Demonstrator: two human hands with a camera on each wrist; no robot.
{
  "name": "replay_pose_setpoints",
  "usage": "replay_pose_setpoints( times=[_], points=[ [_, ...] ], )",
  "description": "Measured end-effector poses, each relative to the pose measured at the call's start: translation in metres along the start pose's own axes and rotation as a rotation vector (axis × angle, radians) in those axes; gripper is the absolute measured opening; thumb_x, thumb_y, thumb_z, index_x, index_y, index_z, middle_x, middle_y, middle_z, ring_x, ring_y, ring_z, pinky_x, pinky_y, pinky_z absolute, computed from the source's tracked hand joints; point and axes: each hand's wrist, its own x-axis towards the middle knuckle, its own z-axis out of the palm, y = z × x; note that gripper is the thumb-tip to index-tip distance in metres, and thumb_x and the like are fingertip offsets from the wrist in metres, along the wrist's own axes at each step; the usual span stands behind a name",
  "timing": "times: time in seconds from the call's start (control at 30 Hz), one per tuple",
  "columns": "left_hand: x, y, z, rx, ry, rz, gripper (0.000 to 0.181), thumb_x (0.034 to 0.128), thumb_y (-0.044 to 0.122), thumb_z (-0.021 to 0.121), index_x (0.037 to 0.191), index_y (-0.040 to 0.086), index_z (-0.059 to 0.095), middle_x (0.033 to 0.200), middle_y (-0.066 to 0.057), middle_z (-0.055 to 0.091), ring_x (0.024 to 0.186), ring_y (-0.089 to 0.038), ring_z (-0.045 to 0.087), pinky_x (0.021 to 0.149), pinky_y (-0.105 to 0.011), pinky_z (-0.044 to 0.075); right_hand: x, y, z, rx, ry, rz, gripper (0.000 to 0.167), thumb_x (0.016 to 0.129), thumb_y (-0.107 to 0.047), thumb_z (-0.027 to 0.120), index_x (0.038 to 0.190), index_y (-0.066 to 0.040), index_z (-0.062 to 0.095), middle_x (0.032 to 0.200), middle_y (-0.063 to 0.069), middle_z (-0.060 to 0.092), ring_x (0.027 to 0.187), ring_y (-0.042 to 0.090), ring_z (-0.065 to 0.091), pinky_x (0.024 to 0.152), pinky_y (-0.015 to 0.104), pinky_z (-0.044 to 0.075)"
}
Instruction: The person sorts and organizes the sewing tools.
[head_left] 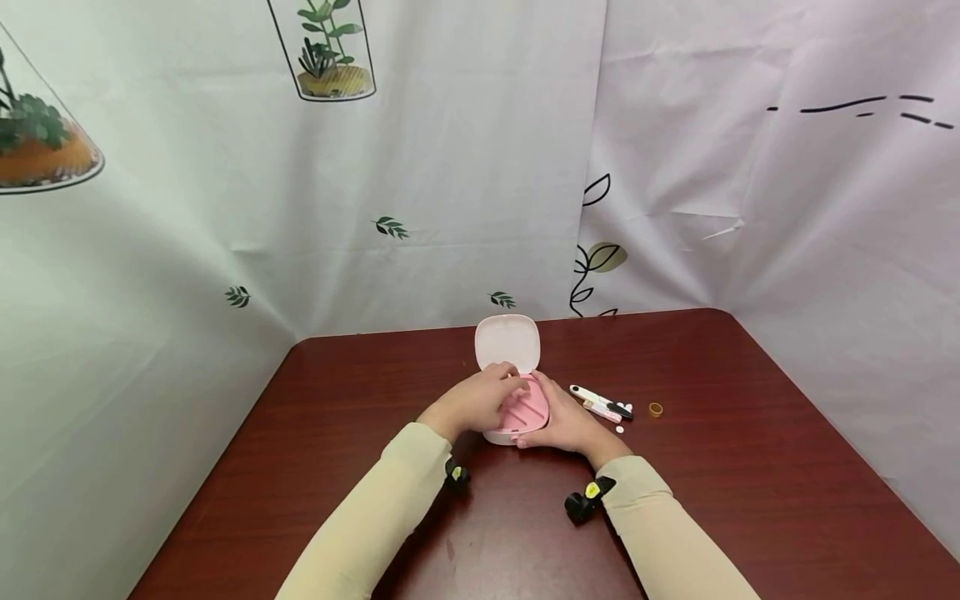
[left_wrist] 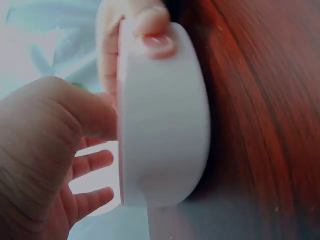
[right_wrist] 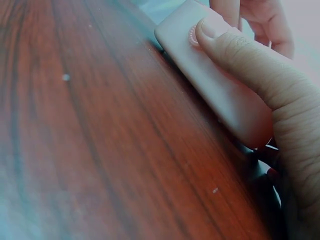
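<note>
A small white case [left_wrist: 165,120] stands on the table with its rounded lid [head_left: 507,343] raised at the back. Inside it is a pink tray [head_left: 528,410] with ridges. My right hand [head_left: 567,422] grips the case's right side, its thumb at the pink catch [left_wrist: 160,47] on the front wall. From the left, my left hand [head_left: 478,402] reaches over the tray with fingers bent downward. In the left wrist view its thumb goes behind the rim and two other fingers are spread; whether the hidden thumb tip pinches anything does not show.
Right of the case lie a white tool with a dark end [head_left: 592,396], a pink-and-white stick [head_left: 602,412], small white pieces [head_left: 619,430] and a gold-coloured ring [head_left: 656,410]. The dark red table [head_left: 360,400] meets a printed white cloth [head_left: 450,167] at the back and sides.
</note>
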Motion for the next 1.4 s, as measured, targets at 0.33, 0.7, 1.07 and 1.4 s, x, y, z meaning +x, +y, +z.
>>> replay_pose_setpoints(
  times=[0.33, 0.7, 1.07, 1.4],
  points=[
    [-0.028, -0.015, 0.011, -0.372, 0.116, -0.208, 0.081, 0.0827, 0.036, 0.071, 0.153, 0.011, 0.039, 0.151, -0.009, 0.037, 0.139, -0.026, 0.034, 0.11, -0.044, 0.041, -0.001, 0.002, 0.0, -0.006, -0.005, 0.028, 0.127, 0.063, -0.052, 0.093, 0.159, -0.008, 0.022, 0.153, 0.018, 0.039, 0.138, 0.032, 0.041, 0.112, 0.054, 0.035],
    [-0.042, -0.018, 0.04, -0.656, 0.109, -0.336, 0.114, 0.0726, 0.045, 0.089, 0.16, 0.011, 0.024, 0.156, -0.012, 0.034, 0.142, -0.024, 0.035, 0.114, -0.047, 0.034, -0.002, 0.004, -0.001, 0.053, 0.01, -0.002, 0.126, 0.062, -0.052, 0.094, 0.16, -0.016, 0.023, 0.151, 0.01, 0.042, 0.135, 0.026, 0.044, 0.109, 0.053, 0.038],
    [-0.044, -0.018, 0.059, -0.646, 0.209, -0.348, 0.111, 0.0724, 0.048, 0.087, 0.159, 0.012, 0.028, 0.155, -0.011, 0.038, 0.142, -0.022, 0.037, 0.114, -0.046, 0.035, -0.001, 0.006, -0.001, 0.054, -0.003, -0.012, 0.127, 0.062, -0.05, 0.095, 0.16, -0.014, 0.022, 0.152, 0.012, 0.04, 0.136, 0.027, 0.042, 0.111, 0.052, 0.037],
    [-0.048, -0.016, 0.062, -0.601, 0.214, -0.376, 0.11, 0.0757, 0.051, 0.083, 0.16, 0.01, 0.025, 0.158, -0.012, 0.034, 0.146, -0.025, 0.033, 0.116, -0.048, 0.033, -0.003, 0.005, -0.037, -0.088, 0.091, -0.063, 0.083, 0.083, -0.036, 0.081, 0.15, -0.004, 0.043, 0.147, 0.016, 0.048, 0.133, 0.033, 0.048, 0.11, 0.054, 0.038]
  ],
)
